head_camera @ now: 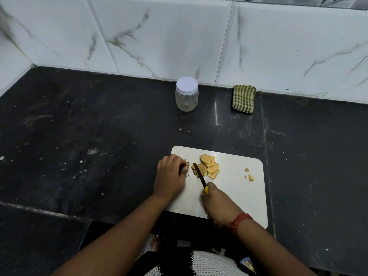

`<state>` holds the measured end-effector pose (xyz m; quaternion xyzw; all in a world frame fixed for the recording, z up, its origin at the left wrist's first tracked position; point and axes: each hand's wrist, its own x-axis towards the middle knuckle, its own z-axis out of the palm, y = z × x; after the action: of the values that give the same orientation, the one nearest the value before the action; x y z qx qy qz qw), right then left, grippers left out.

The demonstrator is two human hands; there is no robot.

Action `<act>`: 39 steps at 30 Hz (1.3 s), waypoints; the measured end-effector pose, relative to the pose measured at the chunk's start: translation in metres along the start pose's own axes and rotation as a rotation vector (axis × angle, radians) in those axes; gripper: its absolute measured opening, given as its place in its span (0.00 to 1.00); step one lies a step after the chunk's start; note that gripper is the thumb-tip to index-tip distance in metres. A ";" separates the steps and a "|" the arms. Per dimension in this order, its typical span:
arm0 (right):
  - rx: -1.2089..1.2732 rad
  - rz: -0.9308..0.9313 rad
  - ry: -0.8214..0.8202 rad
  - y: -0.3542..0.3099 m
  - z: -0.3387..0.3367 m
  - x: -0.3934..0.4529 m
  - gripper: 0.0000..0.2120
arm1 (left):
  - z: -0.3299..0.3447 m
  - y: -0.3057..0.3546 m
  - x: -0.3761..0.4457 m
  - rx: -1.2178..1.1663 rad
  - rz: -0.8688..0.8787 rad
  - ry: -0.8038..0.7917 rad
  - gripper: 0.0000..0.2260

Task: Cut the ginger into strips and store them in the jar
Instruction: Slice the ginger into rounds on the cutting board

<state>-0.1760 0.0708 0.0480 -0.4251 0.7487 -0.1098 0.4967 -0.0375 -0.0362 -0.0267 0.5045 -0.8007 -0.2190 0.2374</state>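
So far the job is only part done. Near the table's front edge, the right hand (216,202) grips a thin knife (200,177), and the left hand (171,173) pinches a small ginger end (186,164) on the smooth white board (245,194). Flat, yellow ginger slices (209,168) lie piled mid-board, not yet strips. Farther back, the clear jar (186,97) looks empty, white lid on.

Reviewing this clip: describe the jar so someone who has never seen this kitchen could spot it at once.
Start at the marble-tiled wall behind the black counter. Just before its base, straight beyond the white cutting board, stands the jar. It is clear, upright and looks empty, with a white lid on; the only thing near it is a flat green striped cloth to its right.
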 end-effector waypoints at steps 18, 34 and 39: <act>-0.033 -0.020 0.065 -0.012 -0.004 0.006 0.06 | -0.002 0.014 0.005 0.199 -0.028 0.002 0.07; 0.017 -0.013 0.069 -0.011 0.003 0.008 0.06 | -0.014 0.004 0.000 0.174 0.010 -0.082 0.13; -0.023 -0.012 0.070 -0.014 0.004 0.006 0.07 | -0.014 0.000 -0.004 0.161 0.041 -0.069 0.06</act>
<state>-0.1662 0.0586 0.0505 -0.4311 0.7644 -0.1187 0.4645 -0.0280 -0.0340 -0.0161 0.4978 -0.8335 -0.1663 0.1725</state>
